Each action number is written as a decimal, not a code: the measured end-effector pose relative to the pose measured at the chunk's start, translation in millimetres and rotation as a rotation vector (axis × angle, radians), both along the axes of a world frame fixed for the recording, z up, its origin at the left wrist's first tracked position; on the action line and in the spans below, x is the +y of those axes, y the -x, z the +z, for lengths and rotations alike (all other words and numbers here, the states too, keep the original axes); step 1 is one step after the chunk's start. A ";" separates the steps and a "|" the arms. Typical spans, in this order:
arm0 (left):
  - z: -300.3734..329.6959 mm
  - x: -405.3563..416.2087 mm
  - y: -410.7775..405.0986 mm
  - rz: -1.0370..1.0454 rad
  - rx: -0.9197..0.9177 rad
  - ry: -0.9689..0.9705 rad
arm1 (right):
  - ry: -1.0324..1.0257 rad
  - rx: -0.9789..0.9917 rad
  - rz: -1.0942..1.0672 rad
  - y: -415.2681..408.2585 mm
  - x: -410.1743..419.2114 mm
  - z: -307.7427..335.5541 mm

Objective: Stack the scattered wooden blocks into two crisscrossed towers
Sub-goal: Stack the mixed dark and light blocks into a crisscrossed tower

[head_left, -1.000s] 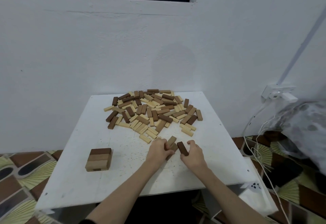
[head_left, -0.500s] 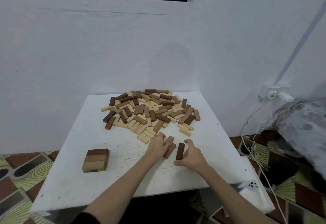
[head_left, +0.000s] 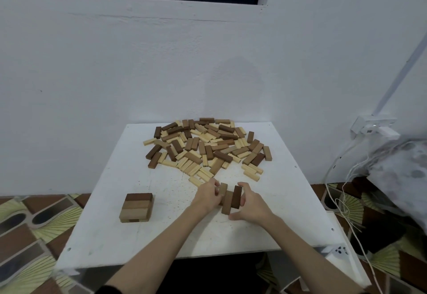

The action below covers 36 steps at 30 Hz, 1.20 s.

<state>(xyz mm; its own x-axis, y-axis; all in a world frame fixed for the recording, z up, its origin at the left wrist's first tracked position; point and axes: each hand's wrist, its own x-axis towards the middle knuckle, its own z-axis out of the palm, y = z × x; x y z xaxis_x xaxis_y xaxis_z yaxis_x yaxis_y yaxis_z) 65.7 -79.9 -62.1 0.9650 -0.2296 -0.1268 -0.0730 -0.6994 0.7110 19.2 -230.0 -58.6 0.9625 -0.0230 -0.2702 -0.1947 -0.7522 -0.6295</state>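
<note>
My left hand (head_left: 208, 195) and right hand (head_left: 250, 202) press three brown blocks (head_left: 230, 197) together, now side by side where a second ago they lay skewed: the second tower's base. The first tower (head_left: 136, 207) stands low, left. Beyond, the scattered pile (head_left: 208, 147) waits.

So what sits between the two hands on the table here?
In the head view, three brown blocks lie side by side between the left hand and right hand, whose fingers press them together on the white table.
</note>
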 end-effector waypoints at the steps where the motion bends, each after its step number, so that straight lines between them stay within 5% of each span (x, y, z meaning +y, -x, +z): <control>1: 0.7 4.6 -0.2 0.002 -0.002 -0.012 | 0.004 -0.003 0.024 -1.9 4.3 0.9; 13: 2.5 46.5 -2.4 0.030 0.018 -0.064 | 0.044 0.035 0.206 -25.0 26.9 10.8; 24: 7.3 45.6 -5.8 -0.325 -0.037 -0.371 | 0.230 0.029 0.264 -33.7 31.6 12.7; 36: 0.5 40.6 -6.0 -0.237 0.028 -0.204 | 0.083 0.019 0.251 -31.4 28.8 13.4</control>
<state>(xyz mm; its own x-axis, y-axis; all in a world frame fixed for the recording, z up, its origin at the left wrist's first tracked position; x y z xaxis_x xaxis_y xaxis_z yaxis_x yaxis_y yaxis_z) 71.7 -39.2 -61.6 0.8830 -0.4152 -0.2190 -0.2339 -0.7936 0.5616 50.6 -201.2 -45.2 0.9356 0.1925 -0.2958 -0.0072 -0.8275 -0.5614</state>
